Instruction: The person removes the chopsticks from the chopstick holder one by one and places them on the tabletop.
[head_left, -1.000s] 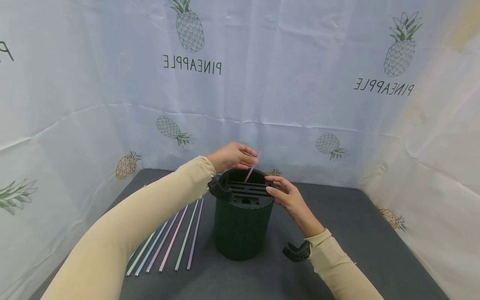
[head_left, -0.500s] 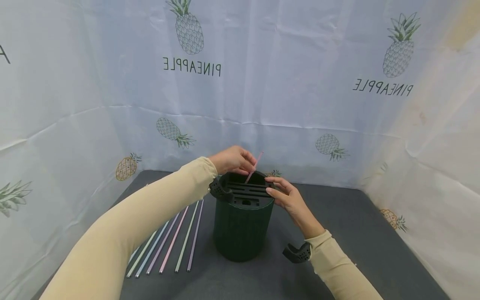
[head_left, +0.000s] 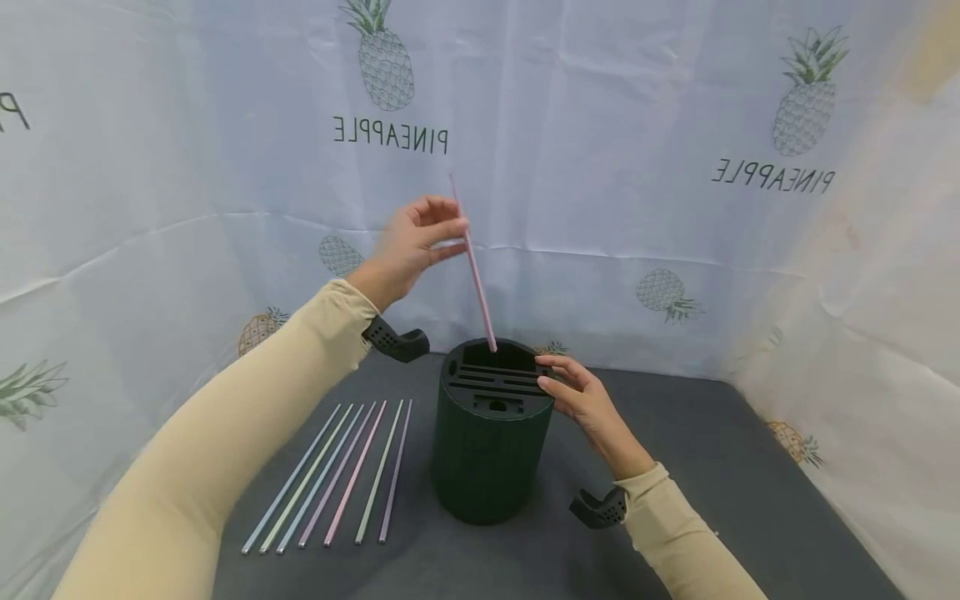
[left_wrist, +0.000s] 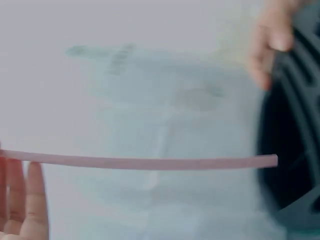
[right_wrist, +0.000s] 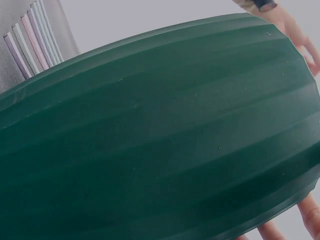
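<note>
While L hand pinching straw, holder

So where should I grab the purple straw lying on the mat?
Pinch the purple straw near its middle, coming straight down from above. It lies flat on the mat, outermost in the row of straws, so its open side toward the green holder leaves your fingers room.

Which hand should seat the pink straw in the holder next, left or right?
Left, probably. The left hand already pinches the pink straw, whose lower tip sits at the top opening of the green holder. The right hand rests on the holder's rim, bracing it.
</note>
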